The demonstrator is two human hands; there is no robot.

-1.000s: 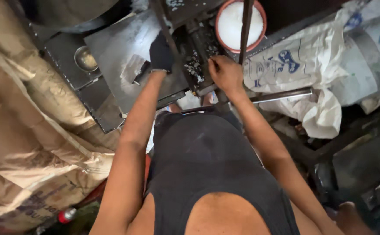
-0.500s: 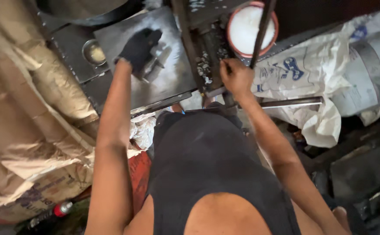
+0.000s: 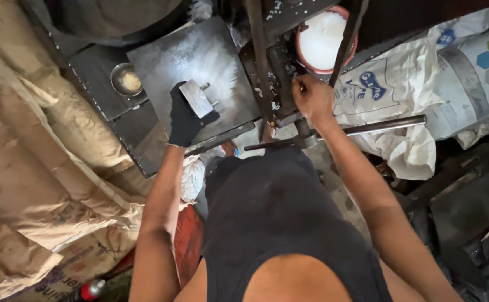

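My left hand (image 3: 185,118), in a black glove, grips a small rectangular metal block (image 3: 195,97) with two short pins sticking out of its side, held over a dark steel plate (image 3: 199,56) dusted with white powder. My right hand (image 3: 312,98), bare, is closed on a part of the dark metal machine (image 3: 272,72) just right of the plate, close to an upright bar (image 3: 258,56). What exactly the right fingers hold is hidden by the hand itself.
A round bowl of white powder (image 3: 324,40) sits behind the machine. A small metal dish (image 3: 126,80) rests left of the plate. A horizontal steel rod (image 3: 378,126) runs right. White printed sacks (image 3: 423,84) lie right, brown cardboard (image 3: 37,184) left.
My left hand has come back from the far side of the plate toward me, now holding the metal block. The right hand stays at the machine.
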